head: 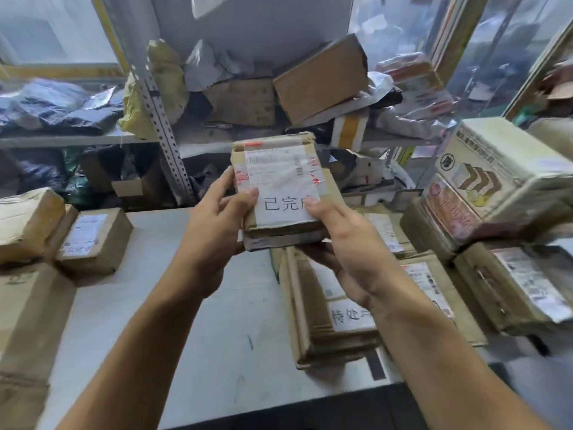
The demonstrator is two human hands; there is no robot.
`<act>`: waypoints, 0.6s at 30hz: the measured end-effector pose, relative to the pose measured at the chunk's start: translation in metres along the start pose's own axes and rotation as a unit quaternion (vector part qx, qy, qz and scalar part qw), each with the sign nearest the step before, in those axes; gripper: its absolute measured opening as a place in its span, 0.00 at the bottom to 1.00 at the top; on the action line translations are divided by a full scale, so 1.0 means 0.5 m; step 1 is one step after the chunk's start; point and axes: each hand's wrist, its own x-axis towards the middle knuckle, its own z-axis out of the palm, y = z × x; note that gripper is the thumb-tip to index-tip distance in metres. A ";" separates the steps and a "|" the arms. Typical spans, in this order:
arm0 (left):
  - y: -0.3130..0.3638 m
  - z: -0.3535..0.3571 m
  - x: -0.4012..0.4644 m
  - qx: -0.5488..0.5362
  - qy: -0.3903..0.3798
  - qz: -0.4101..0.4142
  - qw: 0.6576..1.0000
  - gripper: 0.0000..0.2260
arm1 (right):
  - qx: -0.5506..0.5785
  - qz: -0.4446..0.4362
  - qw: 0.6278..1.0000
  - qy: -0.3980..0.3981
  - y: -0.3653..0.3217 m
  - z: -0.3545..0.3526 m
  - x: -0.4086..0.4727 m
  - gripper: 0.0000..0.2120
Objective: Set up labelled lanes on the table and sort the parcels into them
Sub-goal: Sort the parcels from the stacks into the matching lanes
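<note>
I hold a flat brown cardboard parcel [276,169] in the air above the white table [192,305], with a second flat parcel [285,238] under it. A white paper label [283,207] with handwritten characters lies on the top parcel's near end. My left hand [217,225] grips the stack's left side, thumb on the label. My right hand [344,252] grips the right side, thumb on the label's right edge. Below, a stack of flat parcels [313,305] carries another handwritten label [350,315].
Brown boxes [93,240] stand at the table's left edge, one with a small label. More parcels [511,283] and a white printed box [499,169] pile at the right. Metal shelves [161,119] crammed with parcels and bags stand behind the table.
</note>
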 end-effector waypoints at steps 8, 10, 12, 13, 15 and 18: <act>-0.031 0.173 0.001 -0.041 -0.086 -0.053 0.994 0.23 | -0.020 -0.003 0.995 0.102 -0.045 -0.162 -0.058 0.09; -0.043 0.206 0.001 -0.043 -0.107 -0.062 0.991 0.21 | -0.015 -0.007 0.993 0.119 -0.048 -0.193 -0.073 0.10; -0.056 0.241 0.001 -0.028 -0.125 -0.052 0.990 0.21 | -0.014 -0.009 0.991 0.130 -0.049 -0.223 -0.088 0.10; -0.064 0.261 -0.002 -0.025 -0.132 -0.046 0.990 0.22 | -0.014 -0.010 0.990 0.137 -0.049 -0.239 -0.096 0.11; -0.080 0.304 -0.012 -0.021 -0.147 -0.039 0.988 0.23 | -0.014 -0.011 0.988 0.153 -0.049 -0.277 -0.114 0.10; -0.099 0.377 -0.029 -0.023 -0.173 -0.044 0.984 0.20 | -0.011 -0.002 0.986 0.167 -0.049 -0.349 -0.136 0.10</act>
